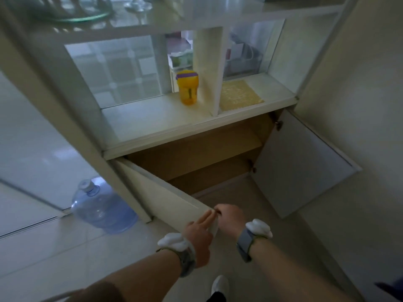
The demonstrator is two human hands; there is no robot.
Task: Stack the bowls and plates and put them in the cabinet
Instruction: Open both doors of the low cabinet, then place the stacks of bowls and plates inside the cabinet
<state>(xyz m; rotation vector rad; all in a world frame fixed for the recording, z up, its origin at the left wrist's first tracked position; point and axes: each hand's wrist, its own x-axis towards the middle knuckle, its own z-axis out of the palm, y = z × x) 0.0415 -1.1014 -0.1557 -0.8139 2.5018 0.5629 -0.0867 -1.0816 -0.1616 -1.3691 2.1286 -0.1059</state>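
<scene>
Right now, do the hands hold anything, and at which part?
Both hands are on the left cabinet door at its free outer edge: the right hand curls over the edge, and the left hand lies flat against it. No dishes are held.

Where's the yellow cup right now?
The yellow cup stands on the open white shelf above the lower cabinet, centre of the head view, just left of the upright divider.

1. Green-rimmed dish (pixel 72 12) on top shelf: cut off by upper edge, blurred.
2. Glass base (pixel 137 5) beside it: stem and bowl out of frame.
3. Clutter behind frosted panes (pixel 242 55): too smeared to identify.
4. Lower cabinet interior (pixel 196 158): deep part dark, contents unreadable.
5. White shoe (pixel 220 286): partly cropped at bottom.
</scene>
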